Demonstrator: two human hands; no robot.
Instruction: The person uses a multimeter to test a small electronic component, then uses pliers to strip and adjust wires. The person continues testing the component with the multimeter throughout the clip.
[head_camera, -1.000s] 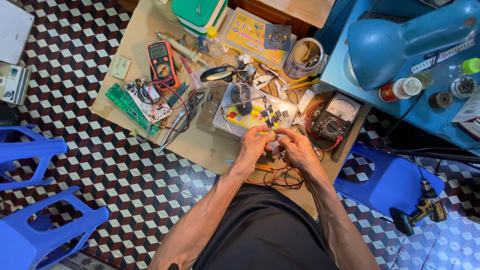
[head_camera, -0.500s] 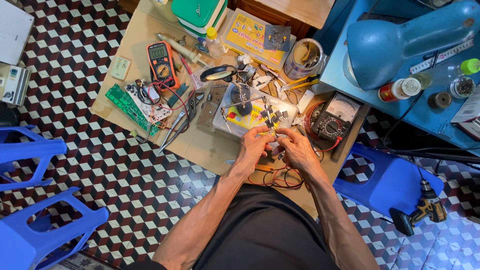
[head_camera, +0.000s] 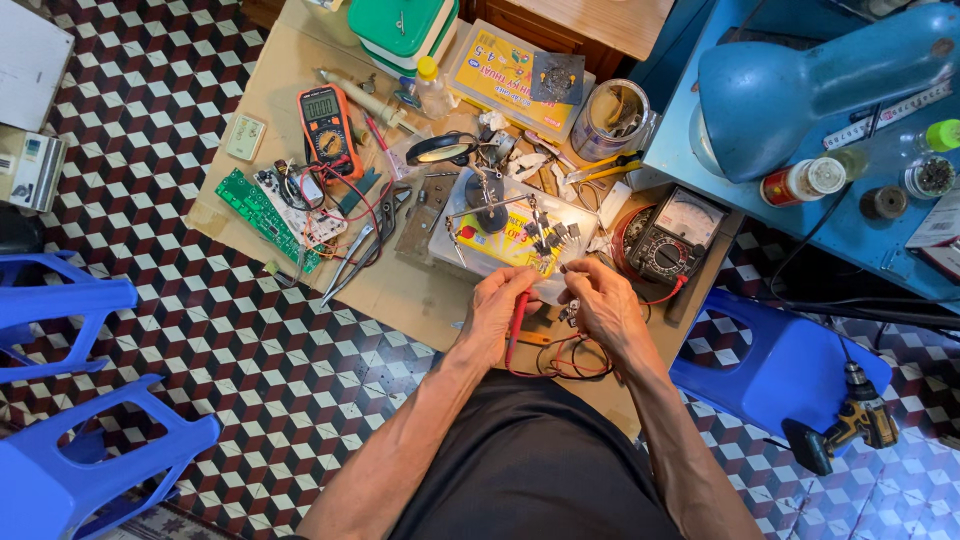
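- Our left hand: fingers curled, pinching shut, palm facing right.
- Our right hand: fingers bent inward, tips pinched, just beside the left.
- Both forearms bare, angled fwd, converging; wrists near each other, not touching.

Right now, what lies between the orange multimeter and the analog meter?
In the head view, between orange multimeter and analog meter: magnifying glass and clear box.

My one view comes from the camera on my head, looking almost straight down from well above. My forearms rise from the near edge, the cluttered wooden table fills the far middle, and tiled floor spreads left.
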